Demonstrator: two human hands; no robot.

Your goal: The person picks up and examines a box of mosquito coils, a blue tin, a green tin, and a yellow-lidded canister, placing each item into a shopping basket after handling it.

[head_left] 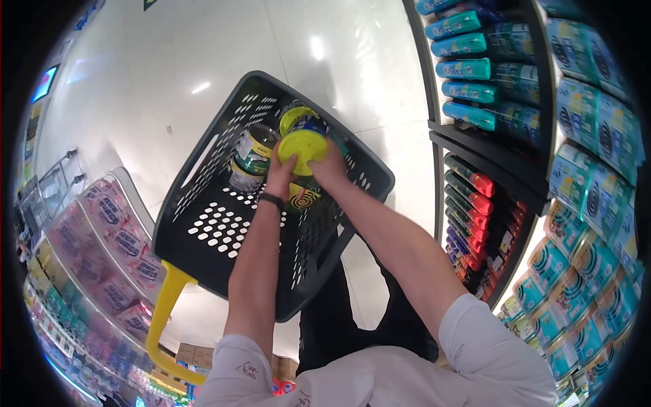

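Both my hands are inside a dark grey shopping basket [203, 254] with perforated walls. A container with a yellow-green lid [302, 150] and a blue label is between them. My left hand [280, 175] holds its left side, and my right hand [330, 166] wraps round its right side. Just left of the hands stands a clear jar with a green and yellow label [256, 150]. Beneath my hands lies a package with a black and yellow spiral [303, 195]. Another yellow-green item [291, 115] shows partly behind the held container.
The basket's yellow handle [163, 315] extends to the lower left. Shelves of blue-green bottles [464, 69] and red-capped bottles [478, 203] stand at the right, beside stacked teal packages [590, 271]. Pink packages [108, 230] and a metal cart [51, 193] are at the left.
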